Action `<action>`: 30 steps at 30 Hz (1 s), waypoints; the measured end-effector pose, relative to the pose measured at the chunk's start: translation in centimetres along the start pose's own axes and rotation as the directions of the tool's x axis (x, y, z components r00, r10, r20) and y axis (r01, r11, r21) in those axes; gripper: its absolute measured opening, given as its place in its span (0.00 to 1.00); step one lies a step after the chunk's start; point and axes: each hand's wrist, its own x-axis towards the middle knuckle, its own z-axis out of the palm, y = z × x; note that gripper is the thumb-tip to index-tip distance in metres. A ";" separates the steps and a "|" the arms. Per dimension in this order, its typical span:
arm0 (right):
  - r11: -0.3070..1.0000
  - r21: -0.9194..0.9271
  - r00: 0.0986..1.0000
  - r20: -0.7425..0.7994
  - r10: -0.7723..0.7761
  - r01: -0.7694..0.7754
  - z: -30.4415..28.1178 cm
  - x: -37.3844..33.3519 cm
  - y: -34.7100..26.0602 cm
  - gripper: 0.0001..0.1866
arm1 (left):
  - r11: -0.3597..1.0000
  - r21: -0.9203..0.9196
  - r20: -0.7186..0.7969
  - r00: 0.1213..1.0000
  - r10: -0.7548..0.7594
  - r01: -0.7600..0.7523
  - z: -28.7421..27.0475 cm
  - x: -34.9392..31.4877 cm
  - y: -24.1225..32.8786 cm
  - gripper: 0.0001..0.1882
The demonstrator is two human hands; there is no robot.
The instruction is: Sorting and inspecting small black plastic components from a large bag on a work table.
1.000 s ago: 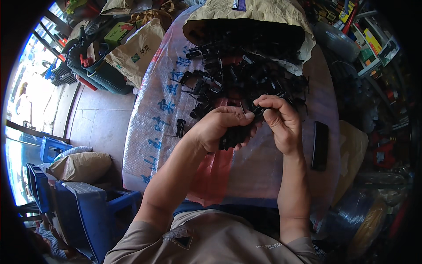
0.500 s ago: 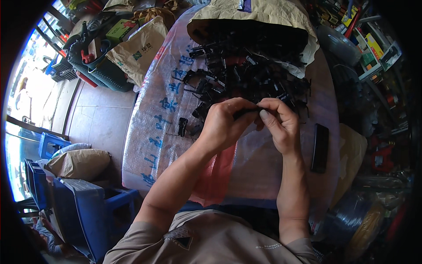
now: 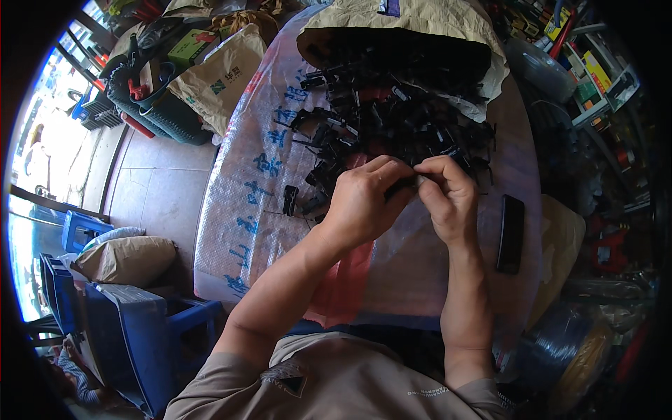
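Both my hands meet over the near edge of a heap of small black plastic parts (image 3: 392, 119). Curled fingers of my left hand (image 3: 371, 196) grip a small black plastic part (image 3: 400, 186), mostly hidden by the hand. My right hand (image 3: 450, 199) pinches with thumb and forefinger at the right end of that part; whatever sits between the fingertips is too small to make out. The heap spills from the mouth of a brown paper sack (image 3: 448, 24). One loose black part (image 3: 290, 200) lies apart, left of my left hand.
A woven plastic sheet (image 3: 231, 217) with blue writing covers the work surface. To the right lies a black phone (image 3: 511, 234). Blue plastic stools (image 3: 196, 322) and a filled sack (image 3: 129, 259) stand at left. Crowded shelves (image 3: 595, 77) line the right side.
My left hand has turned slightly and shifted a little right, hiding more of the black part. My right thumb has bent down and drawn back a little from the fingertips.
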 end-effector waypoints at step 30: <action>0.983 -0.148 0.979 0.156 0.128 -0.105 -1.4 -0.2 -2.4 0.02 | 0.800 -0.185 0.404 0.786 -0.468 0.571 -1.7 0.6 1.3 0.17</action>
